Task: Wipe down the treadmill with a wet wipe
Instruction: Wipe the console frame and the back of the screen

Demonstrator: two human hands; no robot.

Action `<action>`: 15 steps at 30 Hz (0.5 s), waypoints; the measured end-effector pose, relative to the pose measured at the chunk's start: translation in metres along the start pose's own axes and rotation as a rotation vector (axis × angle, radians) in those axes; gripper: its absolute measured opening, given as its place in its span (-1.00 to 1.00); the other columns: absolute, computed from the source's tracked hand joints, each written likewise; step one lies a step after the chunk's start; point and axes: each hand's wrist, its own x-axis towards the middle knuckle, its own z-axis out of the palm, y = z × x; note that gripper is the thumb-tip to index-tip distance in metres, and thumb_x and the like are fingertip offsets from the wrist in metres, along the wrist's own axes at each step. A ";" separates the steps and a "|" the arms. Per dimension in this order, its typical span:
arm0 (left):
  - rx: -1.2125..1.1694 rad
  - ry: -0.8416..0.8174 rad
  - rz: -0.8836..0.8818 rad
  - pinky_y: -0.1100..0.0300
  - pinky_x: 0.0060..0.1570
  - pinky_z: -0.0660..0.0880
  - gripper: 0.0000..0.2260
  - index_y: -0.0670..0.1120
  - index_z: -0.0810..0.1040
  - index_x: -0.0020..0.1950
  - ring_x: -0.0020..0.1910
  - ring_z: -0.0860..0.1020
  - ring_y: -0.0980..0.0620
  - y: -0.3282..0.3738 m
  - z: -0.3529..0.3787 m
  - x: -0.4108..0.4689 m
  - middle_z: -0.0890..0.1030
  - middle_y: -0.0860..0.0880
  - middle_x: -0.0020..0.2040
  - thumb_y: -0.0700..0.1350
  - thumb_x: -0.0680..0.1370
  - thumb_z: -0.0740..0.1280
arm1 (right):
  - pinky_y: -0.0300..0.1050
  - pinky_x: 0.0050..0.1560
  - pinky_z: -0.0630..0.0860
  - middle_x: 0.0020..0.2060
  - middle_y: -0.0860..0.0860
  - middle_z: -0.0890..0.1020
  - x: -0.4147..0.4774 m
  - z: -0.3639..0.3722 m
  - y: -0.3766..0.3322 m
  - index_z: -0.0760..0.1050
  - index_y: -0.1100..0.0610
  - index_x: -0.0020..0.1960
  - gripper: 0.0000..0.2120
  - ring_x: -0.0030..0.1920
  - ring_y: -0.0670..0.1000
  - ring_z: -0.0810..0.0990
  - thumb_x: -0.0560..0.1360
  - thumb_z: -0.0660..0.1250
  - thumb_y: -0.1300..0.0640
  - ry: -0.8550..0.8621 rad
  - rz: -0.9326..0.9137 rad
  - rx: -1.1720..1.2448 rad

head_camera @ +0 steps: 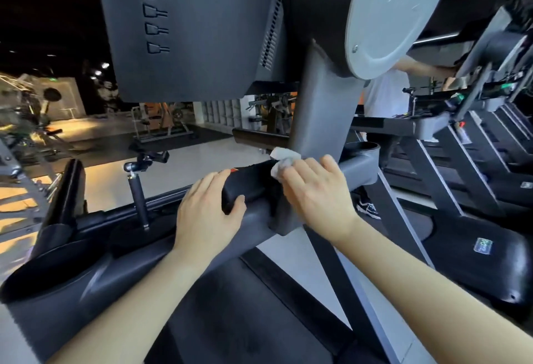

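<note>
Leans in over the grey crossbar of the treadmill, both bare forearms stretched forward from the bottom of the view. Grips the black pad on top of that bar with the left hand: palm down, wrist straight, fingers curled over the far edge, thumb hooked on the near face. Brings the right forearm in on a slant from the lower right, back of the hand up, wrist a little bent. Clutches the wet wipe bunched under the right hand, fingers curled round it, pressing it down where the bar meets the upright post, just right of the pad. Leaves a crumpled white tuft of the wipe poking out past the fingertips, touching the foot of the post. Hands near each other, only the end of the pad between them. Overhead, the dark back of the console and a white disc beside it. Off left, a cup holder and a short black rod standing upright. Off right, a row of other treadmills, and a person in a white top standing among them.
</note>
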 end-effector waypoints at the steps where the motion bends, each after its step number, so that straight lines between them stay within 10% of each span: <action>1: 0.000 -0.002 -0.007 0.05 0.24 0.46 -0.54 -0.01 0.47 0.45 0.31 0.50 -0.01 0.002 0.000 0.000 0.58 0.07 0.29 0.03 0.56 0.40 | -0.01 -0.24 0.18 -0.35 0.03 0.40 0.016 -0.004 0.003 0.55 0.18 -0.05 -0.87 -0.37 0.12 0.38 0.51 0.26 0.34 0.046 0.086 -0.010; 5: 0.029 -0.009 0.013 0.03 0.20 0.49 -0.52 0.00 0.48 0.47 0.27 0.53 -0.01 0.001 -0.006 -0.002 0.60 0.08 0.28 0.05 0.57 0.41 | -0.02 -0.25 0.17 -0.35 0.01 0.43 0.021 -0.002 -0.004 0.58 0.14 -0.04 -0.87 -0.37 0.12 0.37 0.53 0.30 0.32 0.080 0.243 0.033; 11: 0.053 -0.043 0.054 0.00 0.24 0.51 -0.50 -0.01 0.47 0.49 0.28 0.56 -0.02 -0.003 -0.014 0.003 0.60 0.08 0.30 0.10 0.57 0.41 | -0.03 -0.16 0.05 -0.38 -0.01 0.40 -0.069 0.026 -0.025 0.64 0.11 -0.06 -0.83 -0.42 0.08 0.35 0.47 0.32 0.29 -0.266 -0.197 0.001; 15: 0.065 -0.048 0.051 0.00 0.20 0.52 -0.50 -0.02 0.49 0.47 0.26 0.57 -0.03 -0.004 -0.014 0.001 0.61 0.07 0.28 0.09 0.56 0.42 | -0.01 -0.20 0.11 -0.38 0.04 0.39 0.009 0.003 0.009 0.60 0.13 -0.12 -0.89 -0.42 0.12 0.36 0.54 0.34 0.27 -0.023 -0.126 -0.036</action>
